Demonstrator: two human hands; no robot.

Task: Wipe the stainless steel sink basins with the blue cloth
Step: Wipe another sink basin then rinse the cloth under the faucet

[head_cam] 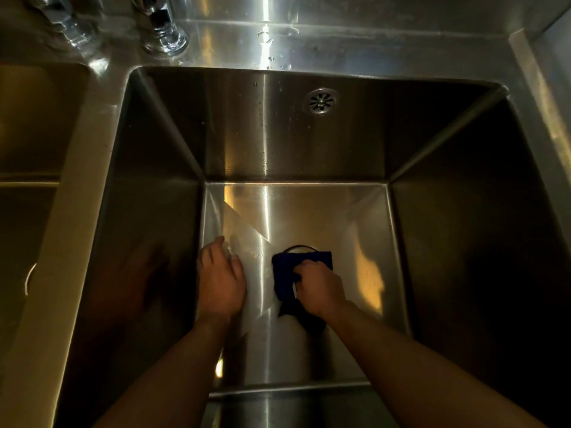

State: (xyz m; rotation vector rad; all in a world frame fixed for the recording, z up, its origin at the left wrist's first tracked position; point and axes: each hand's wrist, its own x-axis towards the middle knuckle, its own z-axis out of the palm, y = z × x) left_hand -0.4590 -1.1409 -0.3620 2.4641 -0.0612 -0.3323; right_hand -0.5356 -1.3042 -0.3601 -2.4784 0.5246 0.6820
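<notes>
I look down into a deep stainless steel basin [309,211]. My right hand [319,287] grips the dark blue cloth [285,273] and holds it down on the basin floor, over the round drain [299,249], of which only the far rim shows. My left hand [221,279] rests flat on the floor at the left, beside the left wall, fingers straight and holding nothing. Both forearms reach in from the near edge.
An overflow grille [321,101] sits high on the far wall. A second basin [34,143] lies to the left past a steel divider [65,227]. Two chrome tap bases [165,32] stand on the wet back ledge. A raised steel edge [537,88] runs along the right.
</notes>
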